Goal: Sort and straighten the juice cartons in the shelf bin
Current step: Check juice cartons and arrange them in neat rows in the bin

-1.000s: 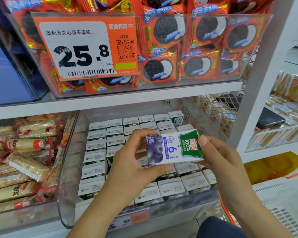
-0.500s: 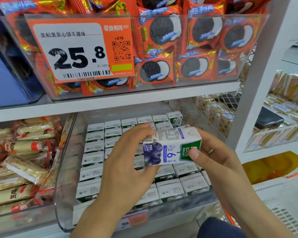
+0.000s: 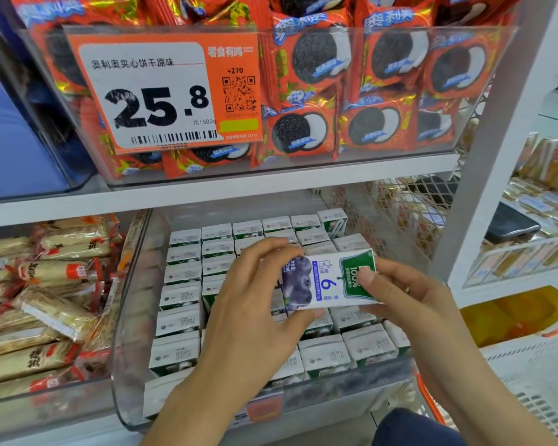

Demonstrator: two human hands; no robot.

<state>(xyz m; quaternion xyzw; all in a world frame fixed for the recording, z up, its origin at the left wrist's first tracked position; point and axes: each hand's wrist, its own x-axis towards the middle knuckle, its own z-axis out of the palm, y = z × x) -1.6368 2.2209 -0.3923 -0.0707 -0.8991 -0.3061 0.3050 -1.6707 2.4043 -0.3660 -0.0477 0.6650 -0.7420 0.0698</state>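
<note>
i have one juice carton (image 3: 329,278) lifted clear above the rows in the shelf bin (image 3: 128,375), lying on its side with the blueberry print facing me. my left hand (image 3: 255,304) pinches its left end, fingers curled over the top edge and thumb under the bottom. my right hand (image 3: 400,297) pinches the green end, thumb on the face and the other fingers behind. the standing cartons (image 3: 182,321) fill the bin in rows from the back wall to the front lip, packed tight, with one at the back right corner turned out of line. my worry is the fit: i see no clear gap under my hands, so pushing this carton down could tip or crush its neighbours. turning it upright with only end pinches could also let it slip into the rows.
</note>
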